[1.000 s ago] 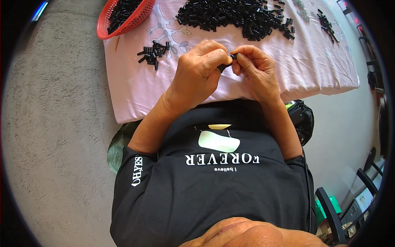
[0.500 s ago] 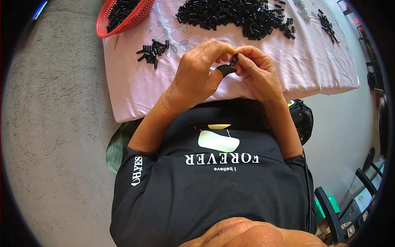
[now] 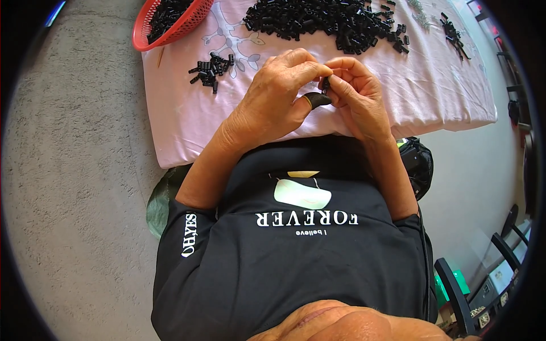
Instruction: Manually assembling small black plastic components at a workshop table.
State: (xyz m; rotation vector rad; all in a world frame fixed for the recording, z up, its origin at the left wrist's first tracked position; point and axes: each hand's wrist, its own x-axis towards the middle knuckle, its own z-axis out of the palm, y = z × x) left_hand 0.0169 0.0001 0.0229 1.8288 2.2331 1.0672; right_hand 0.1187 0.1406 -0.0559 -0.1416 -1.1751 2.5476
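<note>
Both hands meet above the near part of the pink-covered table [image 3: 187, 128]. Between their fingertips is a small black plastic piece [image 3: 326, 83], mostly covered by the fingers. My right hand [image 3: 364, 99] pinches it between thumb and fingers. My left hand [image 3: 278, 88] closes on it from the other side, index fingertip above and thumb below. A black finger cot [image 3: 318, 100] with a yellow rim covers the left thumb. Beyond the hands lies a large heap of similar black pieces [image 3: 318, 23]. A smaller pile of black pieces [image 3: 211, 71] is left of my left hand.
A red plastic basket [image 3: 199, 20] holding black pieces stands at the table's far left. Several thin black pieces [image 3: 453, 37] lie at the far right, near a greenish tangle [image 3: 418, 14]. A black chair [image 3: 455, 292] is at the lower right.
My left hand has shifted slightly right, and its thumb has dropped a little away from the index finger. The right hand stays nearly still. The piles look unchanged.
</note>
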